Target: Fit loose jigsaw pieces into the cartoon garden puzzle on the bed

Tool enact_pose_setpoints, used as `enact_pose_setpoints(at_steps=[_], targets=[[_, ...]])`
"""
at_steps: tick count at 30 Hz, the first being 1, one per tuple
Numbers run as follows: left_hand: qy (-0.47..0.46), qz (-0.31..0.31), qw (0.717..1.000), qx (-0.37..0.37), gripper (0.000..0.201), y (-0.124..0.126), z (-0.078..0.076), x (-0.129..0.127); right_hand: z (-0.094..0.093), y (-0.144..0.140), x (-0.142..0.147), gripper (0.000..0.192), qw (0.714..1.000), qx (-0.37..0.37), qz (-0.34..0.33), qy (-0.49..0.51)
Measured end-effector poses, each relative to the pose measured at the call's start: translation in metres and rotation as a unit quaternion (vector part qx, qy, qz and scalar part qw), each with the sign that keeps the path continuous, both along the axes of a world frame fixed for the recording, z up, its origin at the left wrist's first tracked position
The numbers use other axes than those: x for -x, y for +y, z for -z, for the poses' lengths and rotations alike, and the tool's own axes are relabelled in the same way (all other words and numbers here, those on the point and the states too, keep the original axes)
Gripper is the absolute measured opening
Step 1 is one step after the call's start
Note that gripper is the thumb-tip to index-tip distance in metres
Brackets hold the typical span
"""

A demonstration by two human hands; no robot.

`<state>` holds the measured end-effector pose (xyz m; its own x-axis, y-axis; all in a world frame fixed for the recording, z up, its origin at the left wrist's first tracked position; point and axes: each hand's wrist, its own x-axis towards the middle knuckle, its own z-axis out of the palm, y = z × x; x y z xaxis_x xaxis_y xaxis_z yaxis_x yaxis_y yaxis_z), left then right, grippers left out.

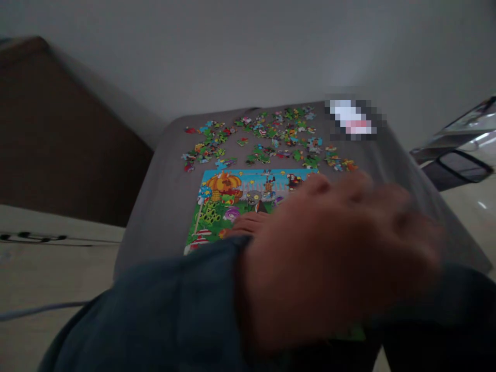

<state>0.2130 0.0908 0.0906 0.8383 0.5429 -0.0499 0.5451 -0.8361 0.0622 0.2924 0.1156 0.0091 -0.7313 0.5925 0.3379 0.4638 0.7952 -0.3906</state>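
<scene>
My left hand [333, 258] fills the foreground, blurred, with its back toward me and a dark blue sleeve [163, 315] running from the lower left. It hovers over the near right part of a colourful cartoon puzzle picture [232, 201] that lies on a grey table [163, 206]. A few fingertips of my right hand [248, 223] poke out from under the left hand and rest on the picture. The rest of that hand is hidden. Whether either hand holds a piece cannot be seen. Several loose puzzle pieces [267, 134] are scattered across the far half of the table.
A pixelated white and pink patch [352, 120] sits at the table's far right corner. A dark brown piece of furniture [58, 134] stands at the left. Black-framed glass furniture [461, 155] is at the right. A pale floor with a cable [34, 238] lies to the left.
</scene>
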Motion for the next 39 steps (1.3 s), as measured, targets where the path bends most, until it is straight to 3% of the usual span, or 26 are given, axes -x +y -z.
enact_pose_setpoints(at_steps=[2, 4, 6, 8, 12, 15, 21, 26, 30, 35, 39], targets=[[-0.09, -0.062, 0.991, -0.081, 0.05, 0.04, -0.033, 0.021, -0.006, 0.002, -0.002, 0.023, 0.999, -0.022, -0.045, 0.006], [-0.115, -0.101, 0.984, -0.089, 0.047, 0.083, -0.04, 0.048, -0.013, 0.008, -0.006, 0.027, 0.995, -0.016, -0.095, 0.008], [-0.135, -0.113, 0.981, -0.082, 0.042, 0.12, -0.024, 0.074, -0.019, 0.017, -0.012, 0.029, 0.995, 0.015, -0.095, 0.01], [-0.14, -0.119, 0.981, -0.057, 0.04, 0.147, 0.003, 0.095, -0.022, 0.028, -0.019, 0.028, 0.996, 0.045, -0.071, 0.009], [-0.164, -0.165, 0.972, -0.039, 0.038, 0.173, 0.052, 0.124, -0.015, 0.037, -0.025, 0.041, 0.989, 0.068, -0.12, -0.054], [-0.161, -0.16, 0.974, -0.012, 0.037, 0.179, 0.07, 0.141, -0.004, 0.031, -0.02, 0.054, 0.98, 0.077, -0.141, -0.115], [-0.179, -0.161, 0.97, 0.017, 0.042, 0.179, 0.071, 0.162, 0.001, 0.021, -0.011, 0.046, 0.98, 0.085, -0.113, -0.137], [-0.122, -0.103, 0.985, 0.07, 0.052, 0.174, 0.082, 0.166, 0.001, 0.022, -0.009, 0.045, 0.984, 0.085, -0.104, -0.12], [-0.064, -0.13, 0.985, 0.095, 0.062, 0.173, 0.093, 0.172, 0.004, 0.022, -0.008, 0.043, 0.985, 0.083, -0.104, -0.108], [-0.016, -0.15, 0.981, 0.118, 0.073, 0.165, 0.086, 0.171, 0.006, 0.021, -0.009, 0.044, 0.984, 0.099, -0.102, -0.111], [0.033, -0.124, 0.98, 0.153, 0.109, 0.152, 0.073, 0.166, 0.005, 0.022, -0.01, 0.051, 0.981, 0.107, -0.115, -0.11]])
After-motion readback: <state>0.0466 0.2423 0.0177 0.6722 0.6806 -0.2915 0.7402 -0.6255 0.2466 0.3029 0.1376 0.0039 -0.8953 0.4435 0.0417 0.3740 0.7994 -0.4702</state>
